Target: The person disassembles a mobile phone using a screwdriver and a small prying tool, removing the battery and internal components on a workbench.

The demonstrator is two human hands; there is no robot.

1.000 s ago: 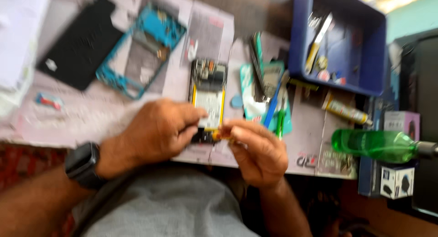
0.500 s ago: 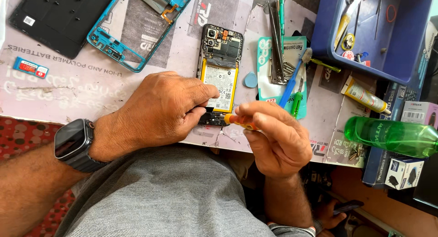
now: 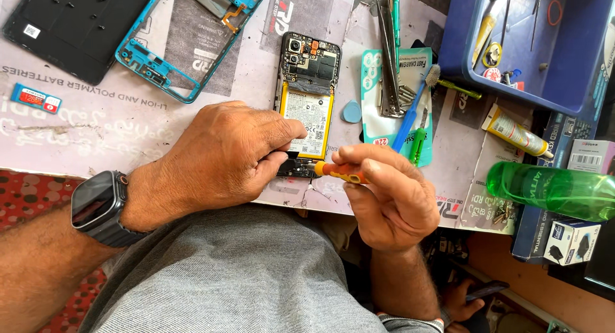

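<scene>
Head | left hand pins phone (palm down) | right hand pinches screwdriver

Two bare forearms, no sleeves down to the wrists. On the left wrist, a dark rectangular smartwatch with rounded corners and a black screen, a small reddish crown on its side, fastened by a dark woven strap. Left hand and right hand both ungloved, without rings. Below them, a grey heathered fabric garment, creased in soft folds over the lap.
</scene>
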